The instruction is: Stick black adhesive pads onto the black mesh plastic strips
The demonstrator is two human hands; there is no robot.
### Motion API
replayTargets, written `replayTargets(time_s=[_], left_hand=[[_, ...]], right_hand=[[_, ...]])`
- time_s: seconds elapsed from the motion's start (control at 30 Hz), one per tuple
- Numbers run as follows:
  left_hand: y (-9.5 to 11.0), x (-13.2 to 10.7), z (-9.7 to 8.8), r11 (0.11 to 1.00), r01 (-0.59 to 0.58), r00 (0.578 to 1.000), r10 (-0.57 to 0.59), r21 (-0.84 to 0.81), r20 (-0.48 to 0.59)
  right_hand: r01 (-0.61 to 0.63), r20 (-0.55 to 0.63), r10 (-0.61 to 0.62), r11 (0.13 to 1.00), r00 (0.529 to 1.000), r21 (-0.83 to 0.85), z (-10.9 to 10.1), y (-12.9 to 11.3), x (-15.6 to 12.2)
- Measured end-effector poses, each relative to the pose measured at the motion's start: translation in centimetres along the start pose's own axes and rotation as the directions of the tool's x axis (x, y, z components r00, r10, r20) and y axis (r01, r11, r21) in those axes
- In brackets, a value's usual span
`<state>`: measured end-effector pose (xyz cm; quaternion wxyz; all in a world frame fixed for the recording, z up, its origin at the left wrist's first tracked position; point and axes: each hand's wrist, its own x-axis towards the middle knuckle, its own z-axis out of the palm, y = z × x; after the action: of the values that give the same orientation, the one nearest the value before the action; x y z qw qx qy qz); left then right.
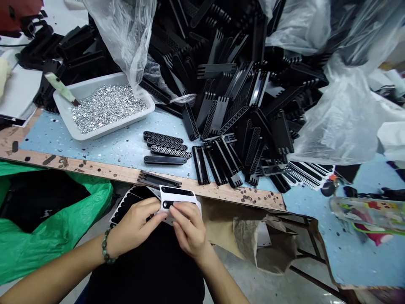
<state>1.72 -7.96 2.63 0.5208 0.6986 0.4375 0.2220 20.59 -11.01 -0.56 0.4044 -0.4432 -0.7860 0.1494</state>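
My left hand (139,219) is closed on the left edge of a white sticker sheet (172,197) with long black strips, held just in front of the table edge. My right hand (190,226) is pinched at the same sheet, its fingers over the lower black strip (167,204), which shows a small hole at its left end. A fan of more sheets with black strips (129,202) rests on the lap beneath my hands. Just beyond, a dark slotted plastic piece (158,179) lies at the table edge. My fingers hide part of the sheet.
A white tray (110,131) of small shiny metal parts stands at left, a scoop-like handle (60,86) in it. Several black handles (166,147) lie beside a large heap of black plastic parts (221,109). Plastic bags (344,114) flank the heap; a green bag (85,219) hangs left.
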Motion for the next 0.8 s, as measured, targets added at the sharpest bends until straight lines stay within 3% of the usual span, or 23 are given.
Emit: replayTargets(time_s=[0.23,0.33,0.4,0.47,0.53,0.63,0.7,0.8], left_hand=[[-0.9,0.1,0.2,0.996,-0.061,0.998,0.061,0.062,-0.008],[-1.2,0.1,0.3,0.997,-0.022,0.999,0.020,0.074,0.025],[-1.4,0.1,0.4,0.997,0.035,0.999,-0.038,0.068,0.038],[-1.6,0.2,0.3,0.994,0.095,0.995,-0.097,0.051,0.034],[-1.7,0.3,0.2,0.992,0.122,0.992,-0.122,0.021,0.020],[-1.8,0.6,-0.1,0.997,0.079,0.997,-0.079,-0.003,0.001],[-1.8,0.8,-0.2,0.999,0.050,0.999,-0.050,0.007,-0.009],[-1.7,0.8,-0.2,0.997,0.069,0.998,-0.068,0.037,-0.015]], right_hand=[[-0.248,0.147,0.220,0.947,0.964,0.204,-0.2,-0.2,1.9],[-0.453,0.146,0.430,0.824,0.891,0.339,-0.9,0.6,2.1],[-0.523,0.117,0.522,0.760,0.845,0.386,-1.7,1.2,2.4],[-0.490,0.128,0.479,0.787,0.868,0.375,-2.3,1.7,2.8],[-0.384,0.196,0.337,0.870,0.921,0.308,-2.5,1.7,3.2],[-0.220,0.279,0.159,0.955,0.947,0.201,-1.7,1.3,3.6],[-0.231,0.264,0.172,0.949,0.949,0.214,-1.3,1.3,3.6],[-0.414,0.132,0.394,0.835,0.910,0.362,-1.9,2.3,4.0]])
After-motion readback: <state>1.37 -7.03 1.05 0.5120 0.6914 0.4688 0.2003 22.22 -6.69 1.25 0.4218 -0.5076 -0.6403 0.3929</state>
